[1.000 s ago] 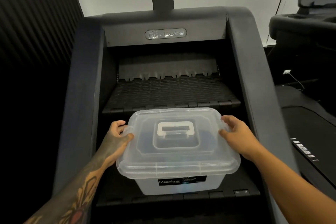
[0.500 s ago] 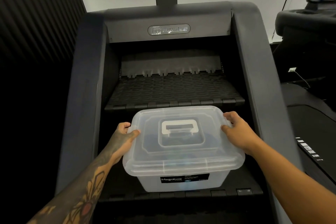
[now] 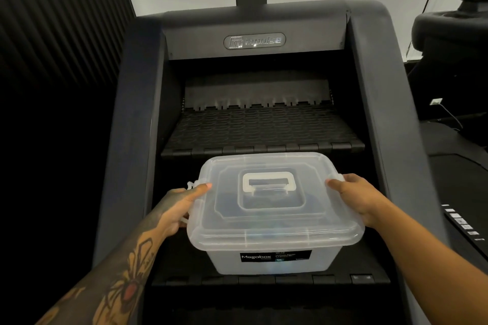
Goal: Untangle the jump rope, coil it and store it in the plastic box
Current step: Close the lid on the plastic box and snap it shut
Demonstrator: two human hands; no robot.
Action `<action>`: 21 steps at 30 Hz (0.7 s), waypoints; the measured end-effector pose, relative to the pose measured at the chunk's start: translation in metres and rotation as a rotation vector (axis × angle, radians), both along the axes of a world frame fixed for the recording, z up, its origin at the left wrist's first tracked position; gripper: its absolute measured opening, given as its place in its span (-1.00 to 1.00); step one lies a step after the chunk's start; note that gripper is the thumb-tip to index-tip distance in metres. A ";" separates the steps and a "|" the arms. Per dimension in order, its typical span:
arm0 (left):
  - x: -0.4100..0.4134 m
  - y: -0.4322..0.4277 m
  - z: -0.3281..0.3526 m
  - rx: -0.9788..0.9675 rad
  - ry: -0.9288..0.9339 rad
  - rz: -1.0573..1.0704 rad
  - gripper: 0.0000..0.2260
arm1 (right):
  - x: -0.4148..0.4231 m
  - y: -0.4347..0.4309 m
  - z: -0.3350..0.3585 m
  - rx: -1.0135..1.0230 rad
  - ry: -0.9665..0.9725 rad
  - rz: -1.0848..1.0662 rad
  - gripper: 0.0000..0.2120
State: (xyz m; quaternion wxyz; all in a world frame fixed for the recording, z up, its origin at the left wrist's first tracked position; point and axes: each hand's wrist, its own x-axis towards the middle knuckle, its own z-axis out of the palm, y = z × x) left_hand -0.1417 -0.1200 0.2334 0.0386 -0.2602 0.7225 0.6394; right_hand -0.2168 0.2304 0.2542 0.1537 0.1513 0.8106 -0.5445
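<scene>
A translucent plastic box (image 3: 269,261) with a "Megabox" label stands on a lower step of a black stair-climber machine. Its clear lid (image 3: 327,208), with a white carry handle (image 3: 268,181) folded flat, lies on top of the box. My left hand (image 3: 177,206) grips the lid's left edge, thumb on top, by the white side latch. My right hand (image 3: 359,198) holds the lid's right edge. A dark bluish shape shows faintly through the lid; I cannot tell whether it is the jump rope.
The stair-climber's upper step (image 3: 261,129) sits just behind the box, between the tall side rails (image 3: 380,119). A second dark machine (image 3: 456,166) with a control strip stands at the right. A ribbed dark wall is on the left.
The view has shifted slightly; the box sits a little farther right and lower in frame. My left thumb has slid onto the lid's top. Both hands stay on the lid's edges.
</scene>
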 end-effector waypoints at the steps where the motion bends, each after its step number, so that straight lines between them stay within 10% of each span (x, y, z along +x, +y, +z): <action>1: 0.000 0.002 0.001 -0.006 0.012 0.004 -0.61 | 0.001 0.000 0.000 0.002 0.002 0.000 -0.56; 21: -0.007 0.012 0.010 -0.161 0.018 -0.021 -0.75 | 0.005 -0.002 0.003 -0.011 0.021 -0.001 -0.60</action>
